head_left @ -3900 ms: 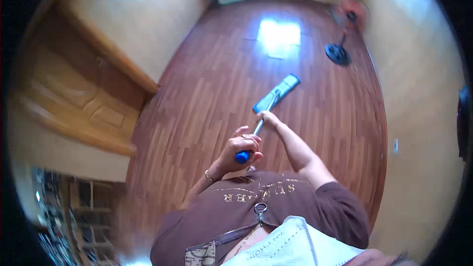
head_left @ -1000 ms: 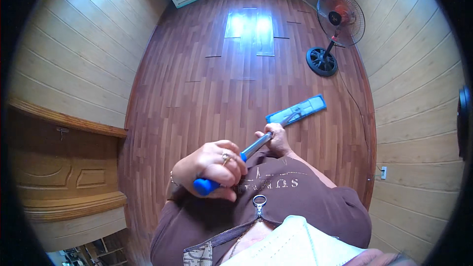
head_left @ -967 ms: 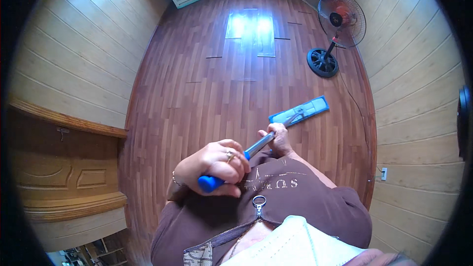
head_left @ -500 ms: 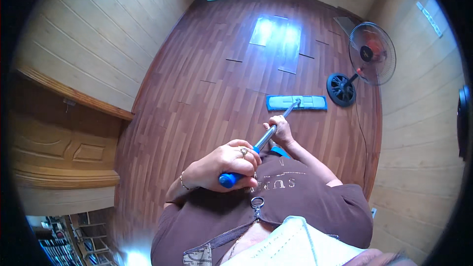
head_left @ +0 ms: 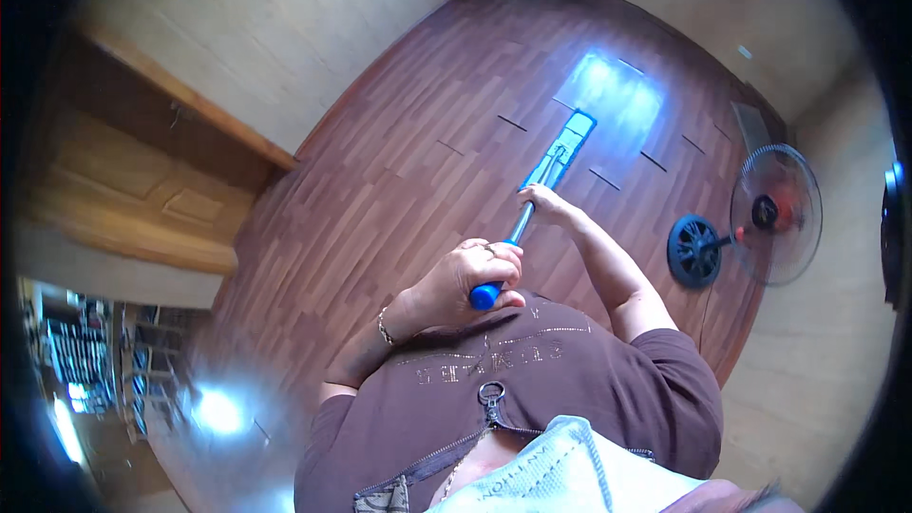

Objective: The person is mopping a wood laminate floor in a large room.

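The flat mop head has swung from crosswise to pointing up-frame, pushed farther along the wooden floor; left hand and right hand fingers stay clamped on the mop handle.

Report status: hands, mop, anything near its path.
Left hand gripping the blue handle end, right hand further down the shaft. Flat blue floor mop head down on the wooden floor. Black pedestal fan standing off right.
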`<state>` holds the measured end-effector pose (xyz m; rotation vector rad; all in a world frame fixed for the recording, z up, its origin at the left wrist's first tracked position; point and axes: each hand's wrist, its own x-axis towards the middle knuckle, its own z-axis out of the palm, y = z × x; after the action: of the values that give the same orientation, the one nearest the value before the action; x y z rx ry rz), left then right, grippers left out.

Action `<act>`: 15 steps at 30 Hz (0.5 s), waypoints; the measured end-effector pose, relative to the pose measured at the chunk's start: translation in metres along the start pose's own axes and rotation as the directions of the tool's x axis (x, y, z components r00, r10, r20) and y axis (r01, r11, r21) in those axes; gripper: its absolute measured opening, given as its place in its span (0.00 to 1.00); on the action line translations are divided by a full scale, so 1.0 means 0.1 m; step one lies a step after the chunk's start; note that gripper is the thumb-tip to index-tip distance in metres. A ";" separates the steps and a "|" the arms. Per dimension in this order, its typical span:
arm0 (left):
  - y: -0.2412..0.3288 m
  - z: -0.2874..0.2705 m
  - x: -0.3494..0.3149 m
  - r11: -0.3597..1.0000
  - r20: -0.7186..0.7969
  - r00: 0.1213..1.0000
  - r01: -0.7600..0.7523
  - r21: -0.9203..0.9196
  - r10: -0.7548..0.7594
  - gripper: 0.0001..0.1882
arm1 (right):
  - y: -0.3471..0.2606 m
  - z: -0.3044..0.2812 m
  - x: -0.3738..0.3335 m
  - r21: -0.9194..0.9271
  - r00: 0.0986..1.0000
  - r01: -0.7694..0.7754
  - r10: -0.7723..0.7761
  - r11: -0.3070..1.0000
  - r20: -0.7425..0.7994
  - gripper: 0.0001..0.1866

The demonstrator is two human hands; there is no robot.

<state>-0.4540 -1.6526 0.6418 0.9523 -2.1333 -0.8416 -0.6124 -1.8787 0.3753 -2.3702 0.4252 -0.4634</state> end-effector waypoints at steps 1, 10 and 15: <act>0.03 0.00 0.02 0.999 -0.023 0.999 0.028 0.036 -0.027 0.13 | 0.07 0.01 0.08 0.007 1.000 0.020 -0.020 1.000 0.021 0.08; 0.46 -0.07 0.17 0.930 -0.250 0.968 0.061 0.363 0.034 0.13 | -0.33 0.10 0.71 0.228 0.908 0.261 -0.319 0.938 0.270 0.13; 0.57 0.42 0.49 0.917 -0.315 0.925 -0.079 0.392 0.214 0.17 | -0.64 0.17 0.46 0.248 0.878 0.252 -0.329 0.935 0.348 0.09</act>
<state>-0.5341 -1.6491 0.6748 1.0214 -2.0456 -0.1638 -0.5525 -1.8424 0.4160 -2.2640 -0.1585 -0.1508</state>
